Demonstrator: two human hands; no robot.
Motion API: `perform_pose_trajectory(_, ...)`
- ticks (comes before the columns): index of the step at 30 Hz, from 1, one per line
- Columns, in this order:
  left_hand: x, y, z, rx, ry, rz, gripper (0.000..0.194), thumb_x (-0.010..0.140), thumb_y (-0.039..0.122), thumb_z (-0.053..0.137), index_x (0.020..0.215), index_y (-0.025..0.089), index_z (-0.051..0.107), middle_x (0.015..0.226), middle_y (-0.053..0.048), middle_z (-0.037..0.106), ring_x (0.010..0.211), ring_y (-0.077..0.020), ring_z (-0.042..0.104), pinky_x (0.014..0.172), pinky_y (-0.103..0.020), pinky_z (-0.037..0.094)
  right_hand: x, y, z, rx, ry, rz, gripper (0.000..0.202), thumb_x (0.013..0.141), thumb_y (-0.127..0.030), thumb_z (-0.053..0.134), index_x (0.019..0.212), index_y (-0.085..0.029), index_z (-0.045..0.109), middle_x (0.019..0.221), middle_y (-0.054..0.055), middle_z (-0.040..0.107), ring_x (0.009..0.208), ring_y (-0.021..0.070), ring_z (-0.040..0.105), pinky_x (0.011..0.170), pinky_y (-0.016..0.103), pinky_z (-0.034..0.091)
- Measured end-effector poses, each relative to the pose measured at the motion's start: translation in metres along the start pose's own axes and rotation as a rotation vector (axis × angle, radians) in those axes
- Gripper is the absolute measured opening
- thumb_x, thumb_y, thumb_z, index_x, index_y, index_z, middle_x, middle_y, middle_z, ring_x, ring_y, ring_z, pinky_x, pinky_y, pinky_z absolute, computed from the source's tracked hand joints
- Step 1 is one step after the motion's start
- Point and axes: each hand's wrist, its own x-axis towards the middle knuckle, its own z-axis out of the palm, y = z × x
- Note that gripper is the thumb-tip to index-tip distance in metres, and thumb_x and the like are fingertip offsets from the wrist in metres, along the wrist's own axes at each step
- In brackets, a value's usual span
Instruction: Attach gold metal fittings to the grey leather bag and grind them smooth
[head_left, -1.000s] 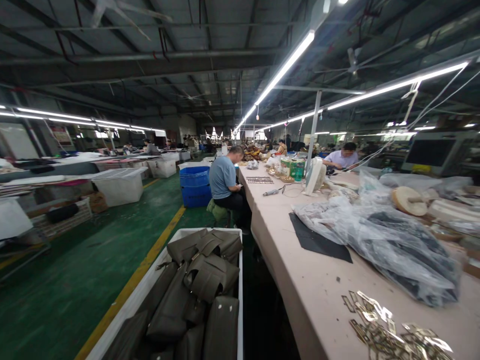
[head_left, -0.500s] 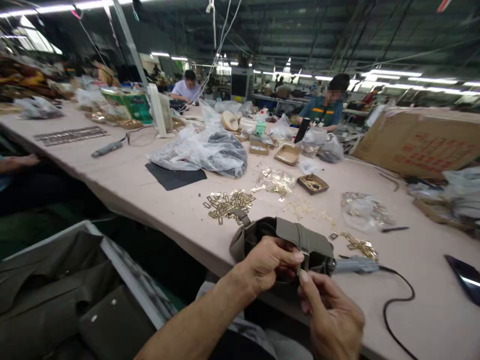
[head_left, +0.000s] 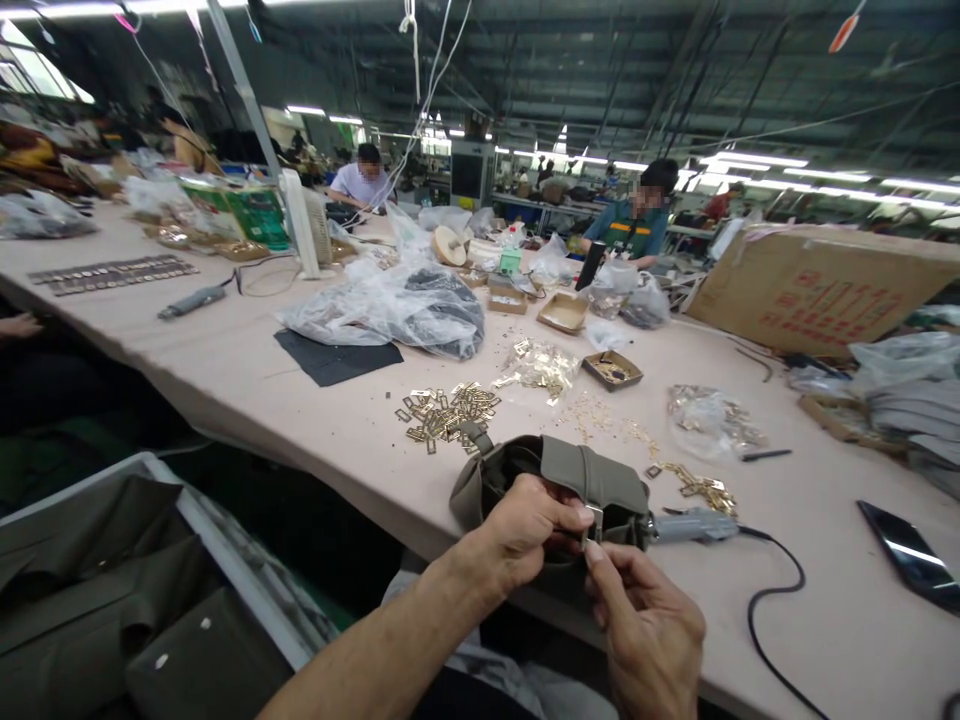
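Observation:
A grey-green bag [head_left: 592,468] lies at the table's near edge, its opening toward me. My left hand [head_left: 525,525] reaches into the opening, thumb and fingers closed on the bag's edge beside a small metal buckle plate [head_left: 594,520]. Just below, my right hand [head_left: 637,620] pinches at the lower end of that plate between thumb and forefinger. The fingers partly hide the plate and whatever lies behind it. A corded grey electric screwdriver [head_left: 694,526] rests against the bag's right side.
Loose metal frames [head_left: 450,412] and smaller brass pieces [head_left: 697,485] lie beyond the bag. A phone [head_left: 904,545] is at the right. A bin [head_left: 169,490] of grey-green pieces stands at lower left. Plastic bags [head_left: 405,305], a cardboard box [head_left: 817,285] and two co-workers [head_left: 634,225] are farther back.
The view has shifted slightly, so everything sits a little farther left. Both hands keep their hold at the metal plate, with almost no movement relative to the bag.

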Motion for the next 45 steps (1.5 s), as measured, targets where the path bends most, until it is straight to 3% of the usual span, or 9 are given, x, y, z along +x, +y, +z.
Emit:
perform_pose_trajectory(7,0.008,-0.005,-0.005,-0.17,-0.098,-0.005,0.03,0.044,0.015,0.089,0.06,0.011,0.064,0.063,0.0,0.058,0.059,-0.009,0.052,0.059,-0.024,0.036,0.001,0.002,0.0,-0.007,-0.021,-0.005,0.048,0.082,-0.062,0.079,0.084,-0.014,0.072,0.059,-0.002,0.05,0.052,0.0078,0.04,0.048,0.02,0.03)
perform_pose_trajectory(22,0.008,-0.007,-0.008,-0.234,-0.11,-0.06,0.032,0.044,0.011,0.091,0.061,0.011,0.063,0.064,0.0,0.058,0.06,-0.0097,0.055,0.063,-0.024,0.041,0.001,0.001,0.0,0.002,-0.017,-0.018,0.047,0.083,-0.06,0.079,0.08,-0.015,0.07,0.058,-0.002,0.05,0.051,0.0076,0.04,0.048,0.019,0.03)
perform_pose_trajectory(27,0.004,-0.006,-0.004,-0.19,-0.033,-0.015,0.033,0.043,0.013,0.09,0.06,0.012,0.062,0.063,0.001,0.057,0.058,-0.0091,0.054,0.058,-0.023,0.041,0.002,0.007,-0.001,0.012,-0.019,-0.007,0.046,0.082,-0.059,0.079,0.081,-0.014,0.07,0.06,-0.002,0.05,0.051,0.0078,0.039,0.047,0.02,0.029)
perform_pose_trajectory(32,-0.003,-0.008,0.008,-0.075,0.006,0.115,0.039,0.049,0.021,0.089,0.083,0.009,0.074,0.077,-0.007,0.07,0.067,-0.015,0.064,0.057,-0.024,0.045,0.005,0.013,-0.004,0.043,-0.046,-0.012,0.045,0.082,-0.059,0.08,0.079,-0.015,0.069,0.061,-0.002,0.048,0.055,0.0084,0.038,0.048,0.02,0.03)
perform_pose_trajectory(36,-0.003,-0.012,0.013,-0.022,0.087,0.202,0.034,0.05,0.02,0.087,0.078,0.007,0.074,0.07,-0.01,0.071,0.064,-0.0175,0.066,0.057,-0.025,0.047,0.004,0.014,-0.005,-0.005,-0.084,-0.038,0.044,0.087,-0.059,0.076,0.079,-0.016,0.069,0.063,-0.001,0.05,0.056,0.0097,0.041,0.05,0.021,0.035)
perform_pose_trajectory(39,-0.002,-0.012,0.014,-0.067,0.135,0.22,0.031,0.046,0.015,0.084,0.075,0.009,0.072,0.065,-0.007,0.069,0.062,-0.0191,0.067,0.056,-0.026,0.049,0.005,0.014,-0.006,-0.145,-0.051,-0.241,0.034,0.091,-0.051,0.074,0.087,-0.017,0.072,0.068,0.001,0.059,0.059,0.0122,0.051,0.054,0.022,0.044)
perform_pose_trajectory(42,-0.003,-0.009,0.015,-0.091,0.164,0.196,0.025,0.047,0.013,0.079,0.069,0.011,0.069,0.065,-0.006,0.07,0.057,-0.0166,0.065,0.054,-0.025,0.047,0.013,0.013,-0.012,-0.242,-0.047,-0.632,0.02,0.089,-0.033,0.078,0.103,-0.019,0.074,0.084,0.005,0.067,0.066,0.0144,0.059,0.061,0.024,0.052)
perform_pose_trajectory(45,-0.005,-0.006,0.018,-0.082,0.19,0.186,0.022,0.045,0.012,0.078,0.064,0.012,0.066,0.062,-0.004,0.067,0.052,-0.0137,0.059,0.051,-0.024,0.043,0.022,0.01,-0.016,-0.337,-0.073,-0.956,0.029,0.09,-0.014,0.074,0.118,-0.022,0.075,0.097,0.008,0.069,0.081,0.0179,0.067,0.072,0.029,0.058)
